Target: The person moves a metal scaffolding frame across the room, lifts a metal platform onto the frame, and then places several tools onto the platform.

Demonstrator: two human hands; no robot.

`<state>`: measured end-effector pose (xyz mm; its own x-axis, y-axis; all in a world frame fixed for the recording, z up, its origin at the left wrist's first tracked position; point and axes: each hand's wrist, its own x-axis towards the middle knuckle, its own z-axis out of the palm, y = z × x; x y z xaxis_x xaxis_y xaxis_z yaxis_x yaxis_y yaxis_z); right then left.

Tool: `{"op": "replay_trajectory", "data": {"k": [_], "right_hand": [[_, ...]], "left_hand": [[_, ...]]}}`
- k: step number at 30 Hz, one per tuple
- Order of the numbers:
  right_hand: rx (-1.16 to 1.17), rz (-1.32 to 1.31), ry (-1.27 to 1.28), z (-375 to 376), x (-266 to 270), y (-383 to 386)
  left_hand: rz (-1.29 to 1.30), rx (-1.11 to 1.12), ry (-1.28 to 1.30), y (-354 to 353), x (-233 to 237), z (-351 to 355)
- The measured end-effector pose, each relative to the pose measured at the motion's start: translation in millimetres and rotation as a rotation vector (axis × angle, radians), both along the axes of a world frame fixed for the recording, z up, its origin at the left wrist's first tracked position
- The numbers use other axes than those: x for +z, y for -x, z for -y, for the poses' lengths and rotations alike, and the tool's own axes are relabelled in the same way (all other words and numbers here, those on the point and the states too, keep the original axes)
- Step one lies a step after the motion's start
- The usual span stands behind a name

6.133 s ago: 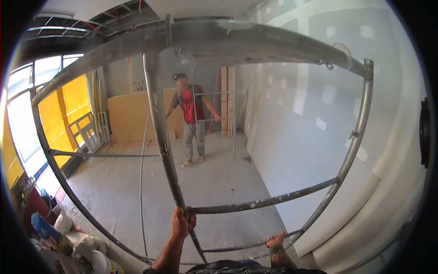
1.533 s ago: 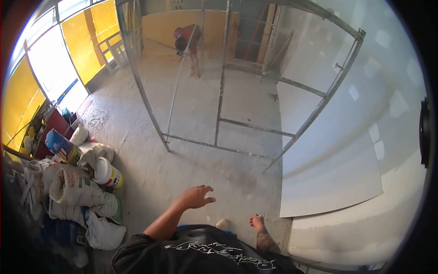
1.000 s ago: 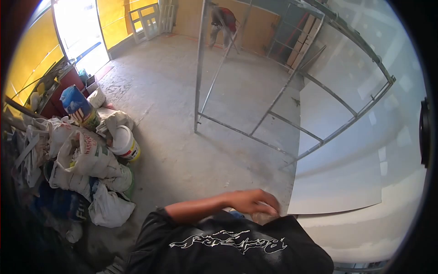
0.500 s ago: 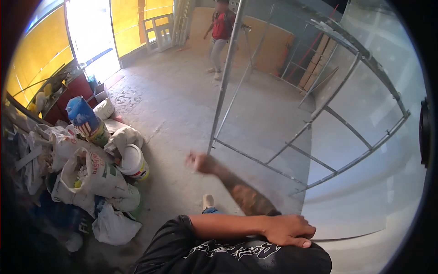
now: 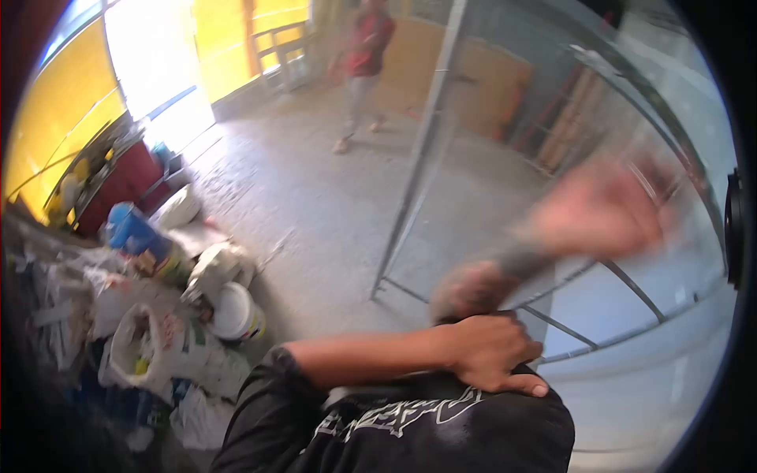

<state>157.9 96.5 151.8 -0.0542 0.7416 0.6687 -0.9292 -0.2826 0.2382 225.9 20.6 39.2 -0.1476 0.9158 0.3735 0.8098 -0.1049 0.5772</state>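
Note:
My left hand (image 5: 493, 352) reaches across my chest and is closed over my right shoulder, the thumb lying on the black shirt (image 5: 441, 430) and the fingers curled over the far side. My right arm is raised out to the right. At its end my right hand (image 5: 603, 205) is smeared by motion, so its finger pose is hidden. Behind it in this view stands a metal scaffold frame (image 5: 430, 118), with crossbars running behind the forearm.
A person (image 5: 367, 55) in a red top walks on the concrete floor (image 5: 300, 181). To the left lie filled sacks (image 5: 185, 339), a white-lidded bucket (image 5: 234, 311) and a blue bag (image 5: 138, 232). A white wall panel is at right, a bright doorway (image 5: 154, 63) at back left.
My right hand has swung from low in the middle up to the right. My left hand stays on the shoulder. The view has shifted, and the person at the back has stepped left.

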Motion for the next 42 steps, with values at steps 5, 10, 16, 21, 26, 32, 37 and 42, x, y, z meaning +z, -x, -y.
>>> {"op": "replay_trajectory", "data": {"k": [5,10,16,21,26,32,37,42], "right_hand": [[-0.549,0.015,-0.321,56.2,-8.5,87.2],[-0.426,0.658,-1.766,269.2,-245.5,249.4],[-0.118,0.927,-2.919,309.4,-483.1,229.1],[0.013,1.121,-3.003,328.4,-493.4,232.0],[0.051,1.299,-2.800,360.5,-510.7,246.5],[0.114,1.473,-2.706,343.6,-503.3,218.0],[0.128,1.460,-2.856,308.4,-540.5,185.4],[0.147,1.444,-2.849,270.9,-542.2,162.2]], "left_hand": [[0.057,-0.069,-0.183,55.8,-27.3,26.7],[0.076,-0.199,-0.018,94.8,-47.5,84.9],[0.324,-0.128,0.064,147.9,-53.0,224.8],[0.319,0.036,0.037,169.3,-38.4,287.2],[0.344,-0.102,-0.133,204.3,-41.1,303.9],[0.561,-0.352,0.082,200.1,-56.5,298.3],[0.652,-0.350,0.029,179.4,-64.7,276.1],[0.596,-0.301,0.062,145.5,-64.6,224.9]]}}
